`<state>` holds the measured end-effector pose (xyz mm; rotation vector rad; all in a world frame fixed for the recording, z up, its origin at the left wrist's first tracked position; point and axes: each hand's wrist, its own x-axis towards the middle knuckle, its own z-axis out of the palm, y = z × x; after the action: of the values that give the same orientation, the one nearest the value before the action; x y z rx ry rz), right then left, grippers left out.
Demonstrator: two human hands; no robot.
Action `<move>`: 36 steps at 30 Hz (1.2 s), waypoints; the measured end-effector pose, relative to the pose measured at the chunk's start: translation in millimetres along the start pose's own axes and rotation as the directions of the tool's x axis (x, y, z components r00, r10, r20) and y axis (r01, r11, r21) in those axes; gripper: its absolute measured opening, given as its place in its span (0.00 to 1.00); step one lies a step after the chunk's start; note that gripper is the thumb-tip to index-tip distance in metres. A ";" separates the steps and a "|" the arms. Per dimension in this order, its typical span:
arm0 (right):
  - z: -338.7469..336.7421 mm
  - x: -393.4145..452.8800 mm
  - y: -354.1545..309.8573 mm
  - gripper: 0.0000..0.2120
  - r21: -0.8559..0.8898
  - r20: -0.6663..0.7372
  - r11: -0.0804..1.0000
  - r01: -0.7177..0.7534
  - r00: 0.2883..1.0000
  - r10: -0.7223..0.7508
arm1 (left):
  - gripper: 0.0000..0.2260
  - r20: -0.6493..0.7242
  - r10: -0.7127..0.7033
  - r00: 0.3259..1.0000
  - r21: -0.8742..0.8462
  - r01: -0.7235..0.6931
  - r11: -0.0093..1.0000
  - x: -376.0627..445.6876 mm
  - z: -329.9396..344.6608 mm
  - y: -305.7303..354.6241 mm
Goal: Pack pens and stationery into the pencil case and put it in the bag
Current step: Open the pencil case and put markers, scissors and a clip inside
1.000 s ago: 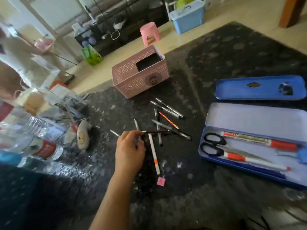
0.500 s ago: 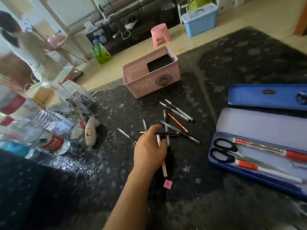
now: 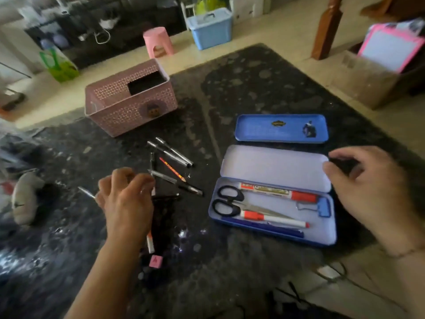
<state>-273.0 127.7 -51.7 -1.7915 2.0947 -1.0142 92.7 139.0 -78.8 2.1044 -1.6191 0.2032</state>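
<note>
Blue metal forms the pencil case (image 3: 273, 236), which lies open on the dark marbled counter (image 3: 253, 88), hinged lid flat behind the tray. A separate blue tray (image 3: 281, 128) sits just beyond it.

Head view, contents: the case holds scissors (image 3: 230, 203), two red-and-white markers (image 3: 276, 192), and a small blue clip (image 3: 322, 207) at the right end.

Head view, loose items: a scatter of pens (image 3: 172, 155) and a red pencil (image 3: 172, 169) lie between the case and a pink basket (image 3: 128, 107). A pink eraser (image 3: 156, 261) rests nearer the person. No bag can be identified with certainty.

Left hand (image 3: 126, 201): the grip curls down over a dark pen (image 3: 165, 196) and a white pen (image 3: 150, 244). Whether the fingers actually pinch either one cannot be told; they hide the contact.

Right hand (image 3: 368, 192): the grip is spread, holding nothing, hovering at the right end of the lid.

Handling judgement: the pens are light, stiff and smooth, likely to roll on the polished counter. Take each at mid-barrel between thumb and forefinger, or gather several parallel. The case is rigid and thin-walled; hold it by its long edges, and steady it while loading.
</note>
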 end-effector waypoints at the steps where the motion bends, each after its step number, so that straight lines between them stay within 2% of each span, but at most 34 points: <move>1: -1.7 -2.8 -2.6 0.09 0.007 0.008 1.000 0.008 1.000 -0.008 | 0.04 0.040 0.032 0.999 0.004 -0.032 0.999 -2.2 1.3 2.0; 5: -1.7 0.8 0.4 0.09 0.031 -0.014 1.000 -0.005 1.000 0.005 | 0.12 0.270 0.152 0.951 -0.044 -0.145 0.988 -3.0 3.1 -11.8; 7: -4.4 -0.5 3.9 0.08 0.057 -0.054 0.998 -0.035 0.998 0.039 | 0.17 0.260 0.237 0.936 -0.126 -0.211 0.969 -2.7 -5.5 -22.4; 9: -6.3 -0.9 6.3 0.08 0.084 -0.066 0.994 -0.066 0.995 0.072 | 0.18 0.253 0.318 0.914 -0.110 -0.299 0.948 -6.2 -11.4 -27.0; 13: -9.0 -0.1 8.0 0.08 0.125 -0.078 0.988 -0.095 0.991 0.105 | 0.18 0.314 0.315 0.895 -0.003 -0.331 0.944 -12.9 -10.3 -21.2; 16: -11.2 -1.2 5.9 0.08 0.173 -0.111 0.980 -0.095 0.987 0.116 | 0.15 0.238 0.362 0.901 -0.051 -0.360 0.931 -8.5 -22.1 -9.6; 17: -11.8 -1.8 3.9 0.08 0.186 -0.123 0.979 -0.080 0.987 0.104 | 0.13 0.174 0.344 0.923 -0.107 -0.330 0.938 -7.6 -29.5 -1.8; 18: -12.6 -3.0 0.3 0.08 0.204 -0.121 0.978 -0.047 0.990 0.072 | 0.10 0.106 0.262 0.959 -0.225 -0.234 0.946 -7.8 -39.2 11.0; 19: -13.9 -4.9 -5.3 0.10 0.228 -0.093 0.974 0.001 0.995 0.021 | 0.08 0.086 0.140 0.986 -0.424 -0.090 0.901 -10.3 -48.3 28.1; 20: -14.5 -7.7 -12.5 0.11 0.264 -0.032 0.963 0.057 0.998 -0.050 | 0.11 0.126 0.029 0.992 -0.643 0.059 0.763 -14.1 -55.3 49.4; 21: -14.3 -11.3 -21.5 0.12 0.316 0.062 0.943 0.102 0.990 -0.128 | 0.17 0.219 -0.026 0.975 -0.782 0.191 0.594 -17.8 -57.6 69.4; 22: -13.1 -15.5 -31.4 0.14 0.378 0.172 0.918 0.123 0.965 -0.200 | 0.18 0.306 -0.025 0.952 -0.842 0.283 0.460 -22.2 -56.4 87.3; 23: -11.2 -19.7 -40.7 0.16 0.431 0.275 0.893 0.126 0.925 -0.263 | 0.16 0.363 0.002 0.932 -0.860 0.334 0.384 -28.0 -54.4 107.3; 25: -3.9 -26.5 -51.8 0.17 0.484 0.401 0.863 0.148 0.839 -0.368 | 0.08 0.432 0.094 0.897 -0.865 0.382 0.327 -39.1 -45.3 140.2; 27: 3.2 -29.4 -52.4 0.14 0.455 0.440 0.872 0.181 0.806 -0.397 | 0.09 0.482 0.152 0.863 -0.857 0.429 0.284 -48.1 -31.0 155.4; 29: 6.2 -28.7 -46.2 0.10 0.352 0.429 0.918 0.185 0.839 -0.334 | 0.14 0.532 0.139 0.835 -0.827 0.477 0.299 -52.1 -16.5 151.9; 30: 6.6 -27.9 -41.4 0.08 0.257 0.404 0.948 0.185 0.871 -0.279 | 0.17 0.528 0.112 0.842 -0.813 0.463 0.354 -52.8 -9.5 146.4; 33: 5.6 -26.0 -32.7 0.08 -0.113 0.319 0.968 0.223 0.931 -0.177 | 0.18 0.386 0.070 0.920 -0.701 0.244 0.670 -48.7 4.7 128.0; 35: 5.6 -27.3 -33.9 0.10 -0.209 0.362 0.957 0.203 0.925 -0.117 | 0.14 0.263 0.106 0.959 -0.575 0.068 0.815 -44.5 4.5 119.8; 36: 5.8 -28.8 -35.7 0.11 -0.230 0.389 0.954 0.191 0.917 -0.090 | 0.13 0.228 0.137 0.964 -0.525 0.003 0.851 -41.9 3.5 116.6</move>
<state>-234.5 151.5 -42.0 -2.0905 1.9490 -0.3794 -29.9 151.8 -66.1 1.6975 -1.6567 -0.4662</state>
